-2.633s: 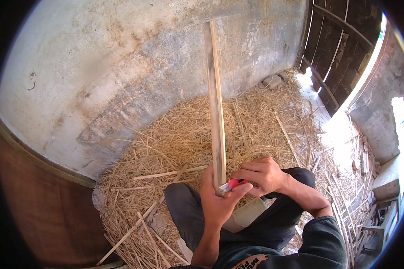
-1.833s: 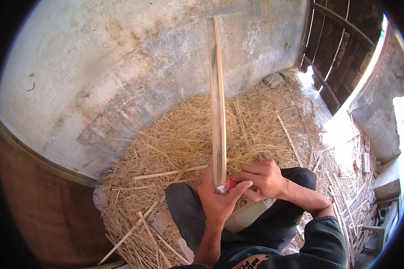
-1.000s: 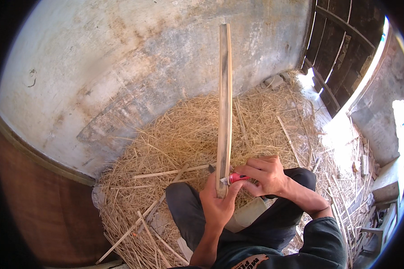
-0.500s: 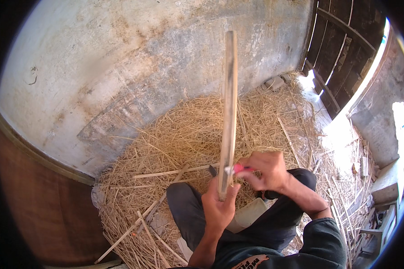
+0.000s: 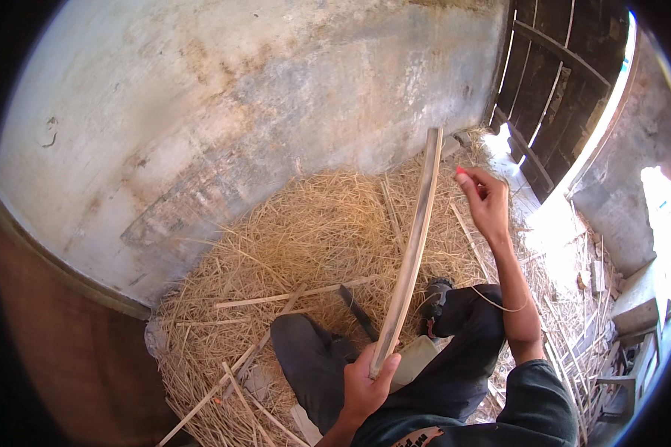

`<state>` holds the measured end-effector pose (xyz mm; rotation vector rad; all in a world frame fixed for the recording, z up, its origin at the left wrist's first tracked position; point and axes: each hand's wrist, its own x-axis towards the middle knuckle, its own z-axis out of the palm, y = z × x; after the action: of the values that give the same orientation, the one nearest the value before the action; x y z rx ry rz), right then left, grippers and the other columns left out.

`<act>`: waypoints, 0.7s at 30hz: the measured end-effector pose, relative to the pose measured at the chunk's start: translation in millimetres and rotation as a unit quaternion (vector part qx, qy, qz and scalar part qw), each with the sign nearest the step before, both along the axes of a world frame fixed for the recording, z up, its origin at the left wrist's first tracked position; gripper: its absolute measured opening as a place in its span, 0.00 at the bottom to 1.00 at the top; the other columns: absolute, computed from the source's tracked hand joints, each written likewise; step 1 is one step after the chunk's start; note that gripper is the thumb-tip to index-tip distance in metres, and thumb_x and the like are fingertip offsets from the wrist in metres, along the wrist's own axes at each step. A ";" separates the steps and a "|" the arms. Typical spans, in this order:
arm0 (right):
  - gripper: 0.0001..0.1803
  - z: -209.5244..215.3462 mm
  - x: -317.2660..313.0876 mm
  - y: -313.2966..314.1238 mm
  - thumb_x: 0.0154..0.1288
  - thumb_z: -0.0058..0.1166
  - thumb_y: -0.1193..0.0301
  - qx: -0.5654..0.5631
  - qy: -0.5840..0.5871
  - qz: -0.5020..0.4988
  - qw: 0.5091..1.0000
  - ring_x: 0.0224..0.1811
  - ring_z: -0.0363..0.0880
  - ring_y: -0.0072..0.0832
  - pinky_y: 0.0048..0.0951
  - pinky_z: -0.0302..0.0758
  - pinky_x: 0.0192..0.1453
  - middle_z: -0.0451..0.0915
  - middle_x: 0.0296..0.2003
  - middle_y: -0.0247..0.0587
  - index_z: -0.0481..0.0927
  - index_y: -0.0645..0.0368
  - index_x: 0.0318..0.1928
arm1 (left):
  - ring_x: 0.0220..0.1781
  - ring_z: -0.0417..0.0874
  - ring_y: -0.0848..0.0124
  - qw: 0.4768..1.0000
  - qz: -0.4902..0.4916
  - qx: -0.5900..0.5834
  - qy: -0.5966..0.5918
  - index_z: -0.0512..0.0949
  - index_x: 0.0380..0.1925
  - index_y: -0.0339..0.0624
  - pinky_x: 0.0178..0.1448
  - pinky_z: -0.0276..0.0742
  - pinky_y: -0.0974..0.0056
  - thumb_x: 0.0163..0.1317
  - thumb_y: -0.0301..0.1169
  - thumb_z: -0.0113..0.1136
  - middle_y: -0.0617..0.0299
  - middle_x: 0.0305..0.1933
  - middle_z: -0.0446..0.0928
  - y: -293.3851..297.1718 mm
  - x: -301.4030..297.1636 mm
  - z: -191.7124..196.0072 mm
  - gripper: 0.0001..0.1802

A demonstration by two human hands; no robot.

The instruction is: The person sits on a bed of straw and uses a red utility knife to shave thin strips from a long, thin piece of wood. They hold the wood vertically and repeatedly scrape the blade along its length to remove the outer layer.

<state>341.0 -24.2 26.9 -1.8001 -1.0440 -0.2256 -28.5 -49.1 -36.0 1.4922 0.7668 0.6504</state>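
Note:
My left hand (image 5: 367,387) is closed round the lower end of a long split bamboo strip (image 5: 412,261). The strip slants up and to the right, with a greyish band down its face. Raised to the right of the strip's upper part, my right hand (image 5: 487,201) pinches a small red object (image 5: 462,172); fingers hide most of it, so its kind is unclear. A dark flat blade-like piece (image 5: 356,311) lies between my legs, left of the strip. By my right forearm a thin pale strand (image 5: 503,308) curves over the knee.
Straw and shavings (image 5: 298,223) cover the floor, with several thin slats (image 5: 201,402) at the left. A stained wall (image 5: 276,97) rises in front. Dark planks (image 5: 566,97) stand at the far right, and a brown panel (image 5: 60,335) at the left. A pale block (image 5: 417,361) sits between my legs.
My right hand has moved up and right, away from the strip, with the red object. My left hand has lowered the strip, and its top has tilted right. The dark blade-like piece shows more.

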 end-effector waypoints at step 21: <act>0.15 5.6 -126.7 -9.8 0.69 0.75 0.68 -0.066 0.315 0.326 0.889 0.35 0.73 0.10 0.20 0.71 0.39 0.82 0.35 0.25 0.86 0.65 0.48 | 0.20 0.74 0.81 0.998 0.003 -0.003 -0.063 0.76 0.65 0.32 0.26 0.69 0.72 0.84 0.34 0.52 0.63 0.24 0.79 41.1 31.3 25.9 0.19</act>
<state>214.4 -34.0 32.5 -1.3735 -1.1194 0.8078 2.8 -8.0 -10.1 1.4305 0.6758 0.7380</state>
